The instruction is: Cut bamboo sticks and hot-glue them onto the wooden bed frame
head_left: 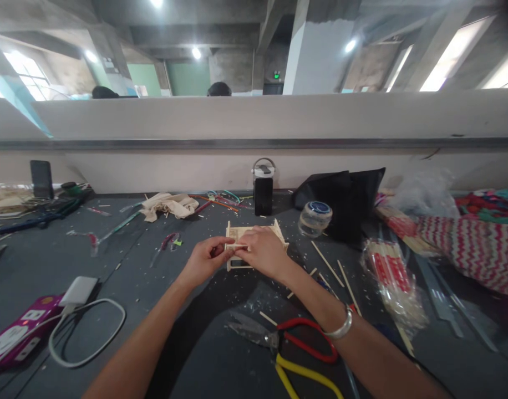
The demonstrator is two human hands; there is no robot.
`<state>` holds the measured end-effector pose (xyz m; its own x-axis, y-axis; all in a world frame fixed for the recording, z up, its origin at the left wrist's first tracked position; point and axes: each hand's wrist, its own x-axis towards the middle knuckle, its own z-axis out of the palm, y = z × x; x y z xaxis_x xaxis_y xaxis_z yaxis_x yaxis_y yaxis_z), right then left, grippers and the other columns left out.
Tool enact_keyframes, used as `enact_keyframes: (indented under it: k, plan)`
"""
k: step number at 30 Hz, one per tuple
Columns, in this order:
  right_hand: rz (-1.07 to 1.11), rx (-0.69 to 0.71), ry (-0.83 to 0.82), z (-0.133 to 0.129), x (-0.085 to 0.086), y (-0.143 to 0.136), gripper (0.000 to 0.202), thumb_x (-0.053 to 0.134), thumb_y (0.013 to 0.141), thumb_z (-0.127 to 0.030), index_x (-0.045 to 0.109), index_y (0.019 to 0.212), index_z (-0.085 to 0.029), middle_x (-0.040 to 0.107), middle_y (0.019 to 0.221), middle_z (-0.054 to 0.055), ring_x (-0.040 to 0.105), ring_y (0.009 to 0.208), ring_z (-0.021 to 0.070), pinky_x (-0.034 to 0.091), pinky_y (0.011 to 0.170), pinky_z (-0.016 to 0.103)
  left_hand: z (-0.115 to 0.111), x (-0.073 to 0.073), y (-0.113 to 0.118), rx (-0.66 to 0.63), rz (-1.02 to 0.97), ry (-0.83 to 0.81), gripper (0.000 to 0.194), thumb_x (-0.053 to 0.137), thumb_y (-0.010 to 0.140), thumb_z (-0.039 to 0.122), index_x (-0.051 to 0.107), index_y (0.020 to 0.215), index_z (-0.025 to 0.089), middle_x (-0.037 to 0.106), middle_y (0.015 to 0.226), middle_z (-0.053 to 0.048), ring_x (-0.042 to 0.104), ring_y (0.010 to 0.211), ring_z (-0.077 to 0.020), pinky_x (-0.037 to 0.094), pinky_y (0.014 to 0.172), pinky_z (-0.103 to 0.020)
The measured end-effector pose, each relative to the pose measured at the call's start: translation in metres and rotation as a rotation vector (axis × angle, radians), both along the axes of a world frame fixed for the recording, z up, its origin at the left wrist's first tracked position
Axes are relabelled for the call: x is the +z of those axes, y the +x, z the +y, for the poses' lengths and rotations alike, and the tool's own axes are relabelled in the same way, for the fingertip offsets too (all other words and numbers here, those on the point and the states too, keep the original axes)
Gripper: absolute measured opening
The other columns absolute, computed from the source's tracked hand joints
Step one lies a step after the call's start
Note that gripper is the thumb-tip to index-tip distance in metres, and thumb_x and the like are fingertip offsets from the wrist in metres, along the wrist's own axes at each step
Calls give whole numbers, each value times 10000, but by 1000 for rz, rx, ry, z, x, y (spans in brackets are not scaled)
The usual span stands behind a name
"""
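Observation:
A small frame of pale wooden sticks [236,267] stands on the dark table in front of me. Over its near left side, my left hand [208,257] pinches one end of a short wooden stick [236,245]. The fingers of my right hand [264,252] close on the other end of that stick, and the back of this hand hides much of the frame. Below them lie scissors [274,339] with one red and one yellow handle, blades pointing left, under my right forearm. Loose sticks [328,263] are scattered to the right of the frame.
Behind the frame stand a phone [263,197] and a clear jar [315,219] beside a black bag [341,199]. Bagged sticks [389,271] and patterned knitting [466,244] lie right. A purple power strip [25,327] with a white cable sits left. A low partition [254,122] runs behind.

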<state>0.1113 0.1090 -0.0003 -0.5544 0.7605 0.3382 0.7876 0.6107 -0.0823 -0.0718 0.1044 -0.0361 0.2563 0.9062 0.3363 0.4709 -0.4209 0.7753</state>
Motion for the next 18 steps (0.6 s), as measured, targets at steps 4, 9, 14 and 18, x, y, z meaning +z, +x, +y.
enact_keyframes:
  k: [4, 9, 14, 18]
  plan:
    - [2, -6, 2, 1, -2, 1, 136, 612, 849, -306, 703, 795, -222, 711, 810, 18, 575, 806, 189, 325, 699, 299, -1, 0, -2, -67, -28, -27, 263, 570, 817, 332, 664, 958, 131, 378, 554, 65, 335, 509, -86, 262, 480, -201]
    - [4, -6, 6, 1, -2, 1, 164, 606, 859, -331, 696, 769, -227, 711, 804, 11, 575, 798, 187, 319, 692, 299, -1, -4, -2, -116, -67, -31, 220, 534, 841, 320, 625, 917, 135, 413, 588, 56, 358, 542, -88, 295, 507, -195]
    - [1, -5, 3, 0, -1, 1, 210, 590, 872, -361, 691, 750, -223, 705, 782, 12, 572, 781, 181, 318, 696, 302, -2, -4, -2, -129, -48, -41, 152, 524, 835, 288, 583, 884, 157, 437, 621, 55, 375, 566, -89, 308, 529, -191]
    - [2, -15, 1, 1, -3, 1, 214, 585, 875, -373, 691, 764, -224, 707, 794, 13, 572, 793, 184, 320, 691, 301, -3, -4, -2, -134, -59, -35, 128, 515, 811, 248, 571, 884, 159, 430, 630, 57, 384, 572, -92, 315, 540, -193]
